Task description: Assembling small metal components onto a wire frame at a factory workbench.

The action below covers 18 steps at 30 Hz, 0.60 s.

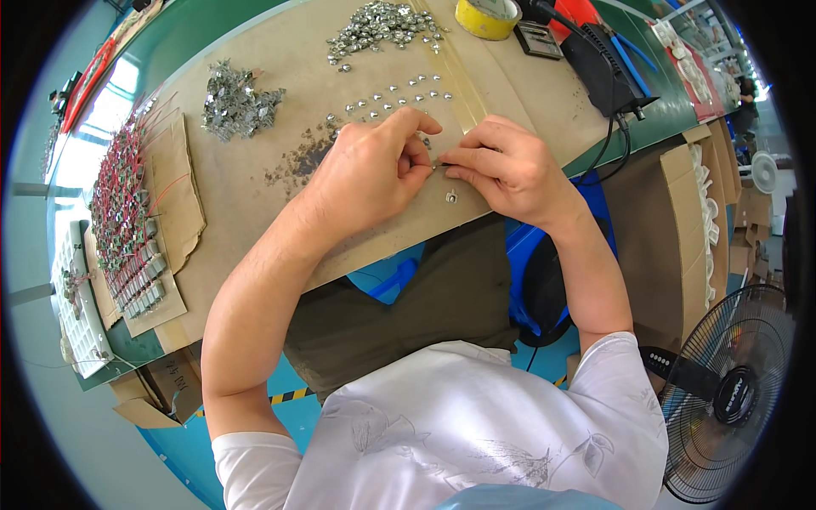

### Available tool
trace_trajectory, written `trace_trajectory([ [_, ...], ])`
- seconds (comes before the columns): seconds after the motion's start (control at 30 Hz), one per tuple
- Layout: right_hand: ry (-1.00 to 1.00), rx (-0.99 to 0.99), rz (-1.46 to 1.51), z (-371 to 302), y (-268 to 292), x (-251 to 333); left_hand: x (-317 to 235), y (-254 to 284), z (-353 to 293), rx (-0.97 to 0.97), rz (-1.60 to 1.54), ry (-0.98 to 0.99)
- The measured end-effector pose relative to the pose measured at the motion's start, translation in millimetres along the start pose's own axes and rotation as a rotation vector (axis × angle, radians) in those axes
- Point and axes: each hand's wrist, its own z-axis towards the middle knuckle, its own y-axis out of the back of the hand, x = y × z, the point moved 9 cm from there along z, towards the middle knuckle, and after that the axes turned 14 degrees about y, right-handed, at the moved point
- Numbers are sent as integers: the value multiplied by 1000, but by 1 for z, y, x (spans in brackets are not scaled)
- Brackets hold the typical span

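My left hand (378, 170) is closed over the brown work surface, thumb and fingers curled in a pinch. My right hand (507, 170) meets it from the right, also pinching, and a thin dark tip shows at its fingertips. A tiny bright bit sits between the two hands, too small to name. Just below the fingertips lies a small silver metal part (451, 196). Beyond my hands, several small shiny metal pieces (403, 103) are laid out in loose rows. Farther off is a heap of similar shiny pieces (382, 31).
A pile of flat metal pieces (240, 104) lies left. Wired components with red leads (127, 204) crowd cardboard at far left. A yellow tape roll (488, 17), a black box with cables (605, 72) and an open carton (682, 221) are right, with a fan (733, 395) below.
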Motion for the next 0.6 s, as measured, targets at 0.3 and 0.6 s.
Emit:
trace_trajectory([
  [0.3,-5,3,10,1,0,-1,5,-2,0,11,38,35],
  [0.6,-1,2,10,2,0,0,6,-2,0,19,33,56],
])
